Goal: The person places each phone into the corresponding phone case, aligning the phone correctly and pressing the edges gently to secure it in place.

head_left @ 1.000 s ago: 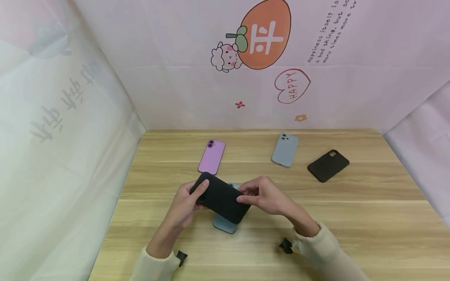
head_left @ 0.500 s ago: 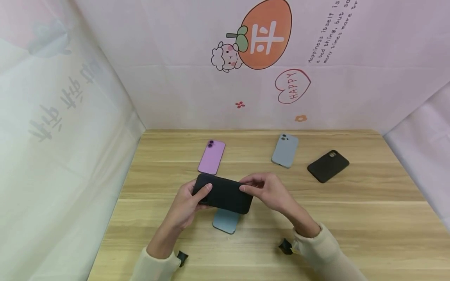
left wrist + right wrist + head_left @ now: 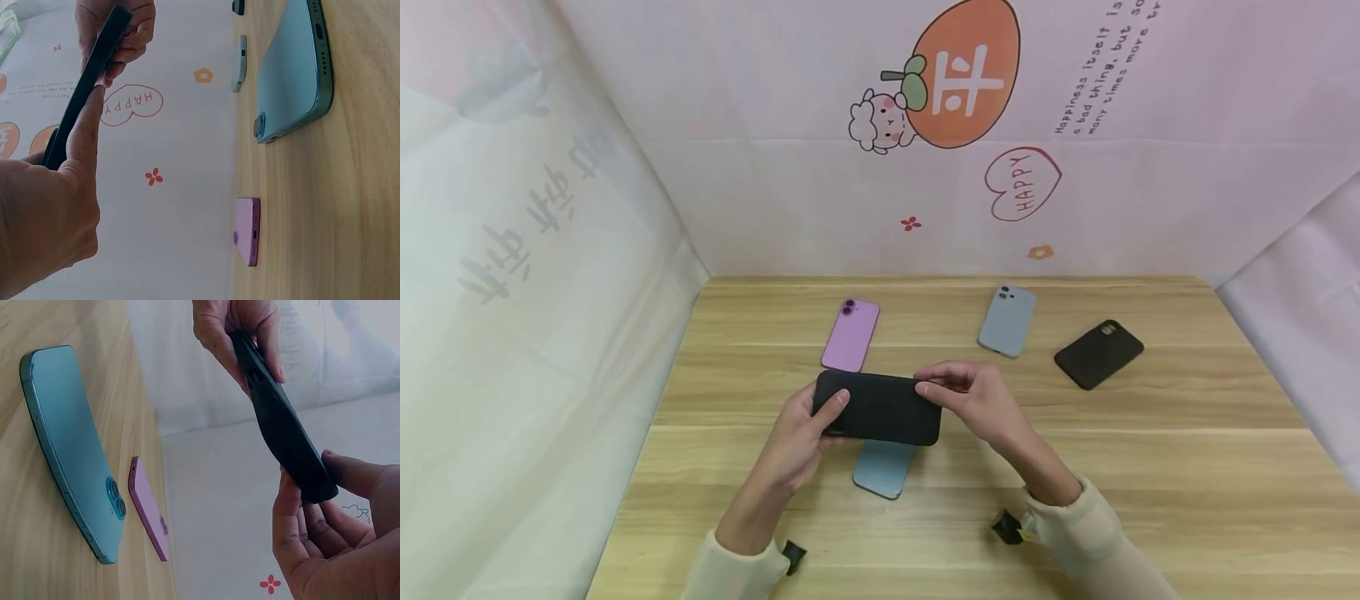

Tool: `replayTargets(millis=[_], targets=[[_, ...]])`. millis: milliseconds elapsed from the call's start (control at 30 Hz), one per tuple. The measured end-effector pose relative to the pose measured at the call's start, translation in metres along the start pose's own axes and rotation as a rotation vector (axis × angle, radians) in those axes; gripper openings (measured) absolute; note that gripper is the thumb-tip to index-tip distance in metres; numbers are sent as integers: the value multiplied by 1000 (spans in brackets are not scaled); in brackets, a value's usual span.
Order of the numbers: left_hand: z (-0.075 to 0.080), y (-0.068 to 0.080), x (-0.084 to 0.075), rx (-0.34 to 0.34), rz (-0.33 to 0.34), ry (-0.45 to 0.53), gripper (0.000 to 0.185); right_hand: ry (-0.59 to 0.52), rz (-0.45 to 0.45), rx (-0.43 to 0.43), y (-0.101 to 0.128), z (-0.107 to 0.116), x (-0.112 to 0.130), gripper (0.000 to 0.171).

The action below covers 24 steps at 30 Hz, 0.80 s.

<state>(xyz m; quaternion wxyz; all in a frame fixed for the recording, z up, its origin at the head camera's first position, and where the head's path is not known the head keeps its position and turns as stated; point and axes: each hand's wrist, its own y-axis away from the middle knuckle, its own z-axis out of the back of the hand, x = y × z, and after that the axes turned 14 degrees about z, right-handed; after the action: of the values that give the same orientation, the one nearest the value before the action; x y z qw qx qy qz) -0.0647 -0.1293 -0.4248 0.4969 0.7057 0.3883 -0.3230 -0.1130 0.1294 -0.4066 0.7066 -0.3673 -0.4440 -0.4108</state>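
My left hand (image 3: 801, 429) grips the left end of a black phone case (image 3: 883, 410), thumb on its upper face and fingers behind. Its far right corner is pinched by my right hand (image 3: 981, 404) between thumb and fingers. The case is held up over a blue phone (image 3: 882, 471) on the table, hiding that phone's upper part in the head view. In the right wrist view, the side of the case (image 3: 281, 419) shows, bulging slightly along its length. The same view shows the blue phone (image 3: 69, 444) back up, with its round lenses.
On the wooden table (image 3: 1187, 467), a purple phone (image 3: 852, 336) lies behind my left hand. Farther right are a grey-blue phone (image 3: 1007, 322) and another black case (image 3: 1099, 354) with a camera cutout. White printed cloth (image 3: 775, 192) walls the back and sides.
The black phone case has turned from a slant to nearly level, its right end swinging away from me. My right hand has moved slightly forward with it, baring more of the blue phone.
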Motion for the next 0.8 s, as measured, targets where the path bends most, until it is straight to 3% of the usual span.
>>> replayTargets(millis=[333, 800], targets=[[0, -1, 2, 10, -18, 30, 35, -158, -53, -10, 0, -1, -9, 27], [-4, -3, 2, 2, 1, 41, 36, -183, -55, -18, 1, 2, -14, 27]])
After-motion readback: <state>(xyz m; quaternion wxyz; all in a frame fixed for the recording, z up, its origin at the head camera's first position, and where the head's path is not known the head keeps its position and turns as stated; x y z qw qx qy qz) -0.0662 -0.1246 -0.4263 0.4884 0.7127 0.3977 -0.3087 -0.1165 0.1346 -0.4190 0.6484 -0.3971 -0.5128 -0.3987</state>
